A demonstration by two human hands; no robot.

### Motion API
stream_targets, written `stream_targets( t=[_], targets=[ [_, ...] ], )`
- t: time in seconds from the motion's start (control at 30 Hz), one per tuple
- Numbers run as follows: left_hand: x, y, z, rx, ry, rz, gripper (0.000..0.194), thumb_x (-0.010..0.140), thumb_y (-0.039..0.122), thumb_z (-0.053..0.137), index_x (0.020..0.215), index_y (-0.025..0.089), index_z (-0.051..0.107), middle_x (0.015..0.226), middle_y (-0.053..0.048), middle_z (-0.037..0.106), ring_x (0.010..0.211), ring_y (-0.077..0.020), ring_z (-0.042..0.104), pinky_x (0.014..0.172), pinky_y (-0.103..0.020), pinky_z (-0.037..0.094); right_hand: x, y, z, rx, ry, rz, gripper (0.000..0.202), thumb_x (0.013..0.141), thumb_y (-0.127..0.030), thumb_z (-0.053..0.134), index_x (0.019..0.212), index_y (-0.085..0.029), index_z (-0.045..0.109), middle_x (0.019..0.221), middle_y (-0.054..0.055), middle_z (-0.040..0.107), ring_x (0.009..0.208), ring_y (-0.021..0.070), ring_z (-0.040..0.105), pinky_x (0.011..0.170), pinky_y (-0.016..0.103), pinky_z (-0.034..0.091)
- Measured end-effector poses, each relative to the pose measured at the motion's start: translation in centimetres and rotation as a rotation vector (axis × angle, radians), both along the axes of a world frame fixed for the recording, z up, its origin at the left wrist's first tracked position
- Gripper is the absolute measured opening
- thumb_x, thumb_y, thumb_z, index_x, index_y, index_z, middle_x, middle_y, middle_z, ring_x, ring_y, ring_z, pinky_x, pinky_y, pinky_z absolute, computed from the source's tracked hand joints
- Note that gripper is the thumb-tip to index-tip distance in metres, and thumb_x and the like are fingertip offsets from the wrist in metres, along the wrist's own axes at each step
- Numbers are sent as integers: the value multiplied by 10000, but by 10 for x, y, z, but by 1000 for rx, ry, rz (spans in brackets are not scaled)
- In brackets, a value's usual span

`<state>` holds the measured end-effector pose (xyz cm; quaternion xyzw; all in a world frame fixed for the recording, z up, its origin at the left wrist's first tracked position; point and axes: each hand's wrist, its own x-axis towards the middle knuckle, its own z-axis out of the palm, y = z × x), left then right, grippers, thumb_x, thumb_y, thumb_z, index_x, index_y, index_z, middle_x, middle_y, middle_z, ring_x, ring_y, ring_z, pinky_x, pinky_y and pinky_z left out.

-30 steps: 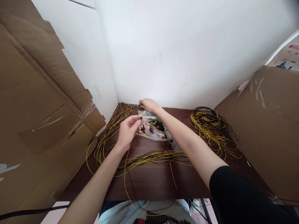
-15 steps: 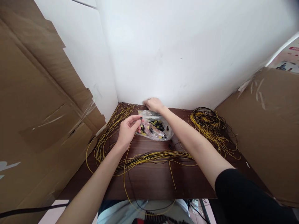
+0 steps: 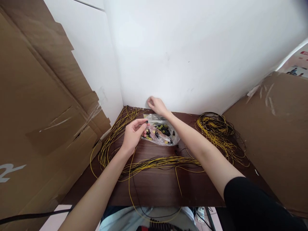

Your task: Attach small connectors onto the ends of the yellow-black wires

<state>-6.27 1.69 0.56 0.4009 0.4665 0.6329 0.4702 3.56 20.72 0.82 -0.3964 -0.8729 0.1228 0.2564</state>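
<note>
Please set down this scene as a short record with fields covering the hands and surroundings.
Left hand: pinching a small black piece; a yellow wire runs down from it
Right hand: fingers curled, near the white wall; contents unclear
Bag: transparent bag with black and yellow pieces
Wires: wire bundle nearer the person than the bag; wire coil at right
Sides: left cardboard, right cardboard

Room btwn bag [image 3: 156,119] & wire bundle [image 3: 156,162].
Surface [image 3: 156,189] mostly open nr front; wall [image 3: 187,57] blocks rear, cardboard [image 3: 48,96] L & R.
</note>
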Motion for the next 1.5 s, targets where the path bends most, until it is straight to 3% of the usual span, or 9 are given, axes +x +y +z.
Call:
stream_targets(
  t=[0.1, 0.17, 0.23, 0.37, 0.47, 0.57, 0.87, 1.2, 1.5],
  targets=[
    [1, -1, 1, 6, -5, -2, 322, 693, 286, 697, 959, 114, 639, 853, -61, 682, 547, -67, 497, 517, -211, 446, -27, -12, 0, -404, 322, 1, 166, 884, -175, 298, 758, -188, 406, 631, -27, 438, 538, 92, 384, 525, 197, 345],
    [0, -2, 2, 6, -9, 5, 319, 693, 286, 697, 954, 111, 640, 852, -64, 682, 548, -67, 495, 516, -210, 444, -47, -18, -1, -549, 300, 46, 207, 874, -137, 238, 705, -200, 339, 577, -50, 352, 474, 79, 311, 447, 173, 292],
    [-1, -3, 3, 5, -17, 19, 307, 696, 279, 692, 948, 111, 641, 859, -67, 684, 545, -66, 495, 516, -210, 440, -66, -21, 0, -575, 239, 71, 207, 863, -119, 248, 688, -201, 325, 558, -56, 337, 450, 69, 298, 416, 158, 277],
    [-7, -4, 4, 15, -36, 60, 298, 708, 265, 683, 963, 117, 642, 868, -65, 686, 548, -62, 501, 521, -207, 440, -92, -19, 1, -480, 110, 46, 171, 877, -174, 336, 757, -162, 458, 630, 0, 492, 523, 89, 442, 473, 183, 386],
    [-11, -5, 4, 14, -51, 75, 299, 703, 261, 685, 965, 124, 643, 867, -59, 685, 546, -58, 499, 516, -204, 438, -103, -18, -1, -249, -54, 13, 198, 879, -155, 372, 916, -144, 566, 917, 106, 634, 837, 180, 595, 727, 291, 485],
    [-13, -5, 5, 11, -77, 87, 302, 693, 257, 686, 959, 122, 640, 875, -61, 684, 542, -53, 495, 513, -201, 436, -112, -19, -4, -72, -258, 26, 282, 875, -88, 365, 967, -136, 627, 1088, 169, 640, 1050, 259, 583, 890, 397, 449],
    [-11, -7, 8, -1, -78, 94, 284, 708, 235, 661, 962, 112, 635, 870, -68, 683, 542, -55, 496, 511, -202, 440, -123, -17, -6, 151, -549, 122, 314, 898, -67, 369, 988, -98, 668, 1040, 197, 668, 1026, 291, 620, 826, 406, 485],
    [-9, -8, 8, 7, -55, 88, 269, 716, 235, 657, 955, 113, 642, 856, -63, 679, 539, -60, 498, 503, -199, 442, -115, -16, 4, 206, -639, 164, 328, 890, -65, 369, 1014, -84, 672, 1069, 203, 666, 1033, 310, 624, 817, 405, 483],
    [-9, -5, 5, 15, -56, 90, 276, 700, 242, 670, 944, 118, 641, 857, -69, 684, 538, -65, 492, 506, -208, 442, -85, -6, 11, 70, -619, 131, 316, 879, -196, 404, 1017, -131, 681, 1084, 158, 682, 943, 246, 657, 757, 306, 490]
  ],
)
